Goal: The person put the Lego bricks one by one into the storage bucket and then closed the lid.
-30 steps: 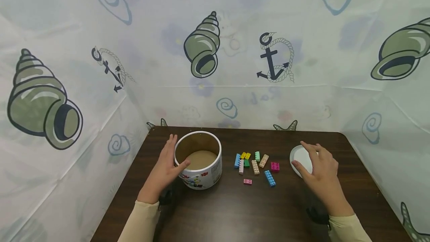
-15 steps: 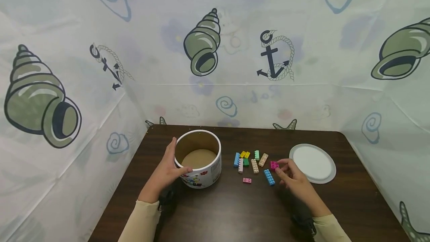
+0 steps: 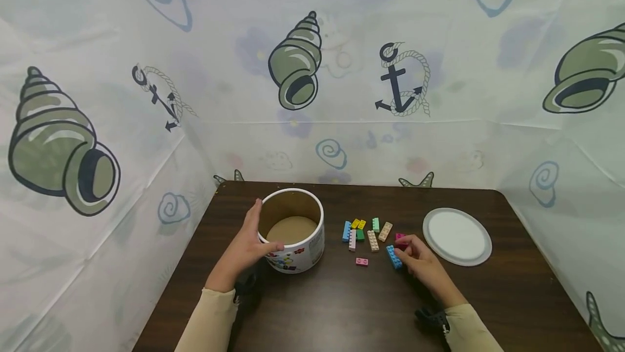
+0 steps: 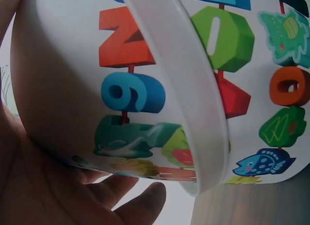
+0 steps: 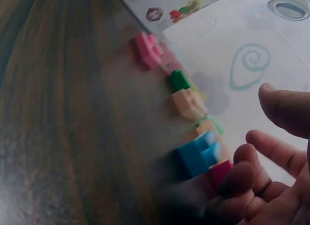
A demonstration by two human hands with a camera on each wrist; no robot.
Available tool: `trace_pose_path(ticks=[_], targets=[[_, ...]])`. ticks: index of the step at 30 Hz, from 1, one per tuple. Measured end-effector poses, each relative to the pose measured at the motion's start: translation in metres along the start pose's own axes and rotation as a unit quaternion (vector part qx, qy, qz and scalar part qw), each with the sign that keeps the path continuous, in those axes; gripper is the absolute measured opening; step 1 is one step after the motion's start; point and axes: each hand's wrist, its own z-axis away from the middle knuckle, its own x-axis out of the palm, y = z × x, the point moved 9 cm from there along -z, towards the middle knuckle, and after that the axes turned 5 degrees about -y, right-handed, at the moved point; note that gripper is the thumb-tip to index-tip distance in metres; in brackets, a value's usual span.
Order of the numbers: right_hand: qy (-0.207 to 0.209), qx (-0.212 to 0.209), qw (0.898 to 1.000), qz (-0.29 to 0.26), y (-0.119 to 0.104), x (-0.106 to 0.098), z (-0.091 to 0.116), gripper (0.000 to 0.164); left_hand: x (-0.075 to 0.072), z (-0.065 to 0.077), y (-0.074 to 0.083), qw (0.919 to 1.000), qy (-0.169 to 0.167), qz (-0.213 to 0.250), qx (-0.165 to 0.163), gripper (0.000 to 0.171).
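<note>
A blue toy brick (image 3: 393, 258) is found on the worktop (image 3: 322, 308), just beside the empty, unclenched right hand (image 3: 422, 265); its pickup seems intended, a pinch called for. The printed tub (image 3: 306, 257) is touched by the spread left hand (image 3: 244, 251).

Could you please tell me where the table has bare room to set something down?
The widest bare patch of table lies on the person's side of the bricks, between left hand and right hand; another on the near side of the white disc. Between the tub and the white disc, bricks crowd the table.
</note>
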Motion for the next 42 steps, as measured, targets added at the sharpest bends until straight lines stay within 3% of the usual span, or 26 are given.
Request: trace_pose_path(ticks=[6,11,23,31,42], targets=[[0.001,-0.006,1.0,-0.003,0.008,0.001,-0.005,0.044,0.003,0.0,-0.003,0.9998,-0.004,0.016,-0.013,0.138],[0.01,-0.012,0.999,0.028,0.014,0.001,-0.009,0.042,0.004,-0.001,-0.003,0.9994,-0.005,0.025,-0.023,0.136],[0.004,-0.014,0.997,0.079,0.014,0.003,-0.009,0.049,0.014,-0.014,0.002,0.9981,0.023,0.056,-0.008,0.136],[0.012,-0.04,0.997,0.068,0.01,0.002,-0.007,0.045,0.015,-0.013,0.001,0.9971,0.039,0.065,-0.007,0.134],[0.018,-0.028,0.998,0.044,0.009,0.001,-0.004,0.038,0.014,-0.011,0.001,0.9963,0.039,0.074,-0.018,0.131]])
